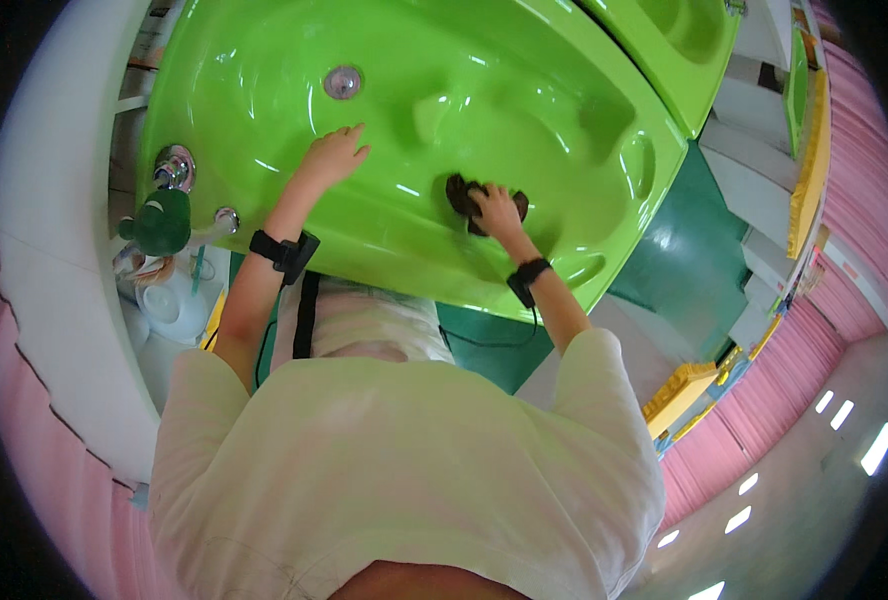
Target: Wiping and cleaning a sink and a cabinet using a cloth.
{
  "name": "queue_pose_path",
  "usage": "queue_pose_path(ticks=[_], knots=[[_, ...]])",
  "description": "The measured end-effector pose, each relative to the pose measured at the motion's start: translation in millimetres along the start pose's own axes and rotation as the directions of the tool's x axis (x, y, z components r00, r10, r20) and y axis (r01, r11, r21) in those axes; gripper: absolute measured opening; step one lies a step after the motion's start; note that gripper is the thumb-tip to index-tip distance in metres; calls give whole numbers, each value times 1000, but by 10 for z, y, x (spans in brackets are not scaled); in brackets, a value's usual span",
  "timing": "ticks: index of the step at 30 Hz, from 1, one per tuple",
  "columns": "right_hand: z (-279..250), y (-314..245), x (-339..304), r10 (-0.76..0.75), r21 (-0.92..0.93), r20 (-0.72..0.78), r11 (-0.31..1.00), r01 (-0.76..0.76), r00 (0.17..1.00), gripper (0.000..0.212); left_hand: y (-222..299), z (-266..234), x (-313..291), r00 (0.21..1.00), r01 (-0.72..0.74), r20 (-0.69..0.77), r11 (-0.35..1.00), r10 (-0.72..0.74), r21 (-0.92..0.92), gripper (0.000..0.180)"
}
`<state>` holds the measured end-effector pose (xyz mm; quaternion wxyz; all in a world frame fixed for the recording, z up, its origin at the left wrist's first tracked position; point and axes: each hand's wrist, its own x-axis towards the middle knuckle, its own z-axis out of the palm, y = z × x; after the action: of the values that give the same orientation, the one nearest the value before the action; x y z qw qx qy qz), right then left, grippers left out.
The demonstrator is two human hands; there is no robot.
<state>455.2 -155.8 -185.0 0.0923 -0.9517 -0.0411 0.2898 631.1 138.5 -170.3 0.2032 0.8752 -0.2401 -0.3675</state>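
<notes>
A bright green tub [254, 130] with moulded hollows spreads out in front of me. My right hand [499, 210] presses down on a crumpled dark brown cloth [460, 192] against the tub's near inner wall, its fingers curled over the cloth. My left hand [334, 158] hovers over the basin to the left with fingers stretched out, holding nothing. Beyond its fingertips lies a round metal drain [343, 83]. Each wrist wears a black strap.
At the tub's left end stand a chrome fitting [175, 168], a dark green plush-like object [161, 222] and a pale plastic container [172, 305]. A second green tub [679, 30] adjoins at the far right. Yellow trays [680, 395] line the right side.
</notes>
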Motion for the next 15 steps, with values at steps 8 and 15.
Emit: queue_pose_path(ticks=[8,15], knots=[[415,293,-492,-274,-128,146,948,293,951,42,-52,-105,100,998,7,-58,999,-9,-37,45],[121,665,-393,283,132,262,937,-325,923,38,-130,-192,-59,981,-12,-192,994,-9,-106,41]])
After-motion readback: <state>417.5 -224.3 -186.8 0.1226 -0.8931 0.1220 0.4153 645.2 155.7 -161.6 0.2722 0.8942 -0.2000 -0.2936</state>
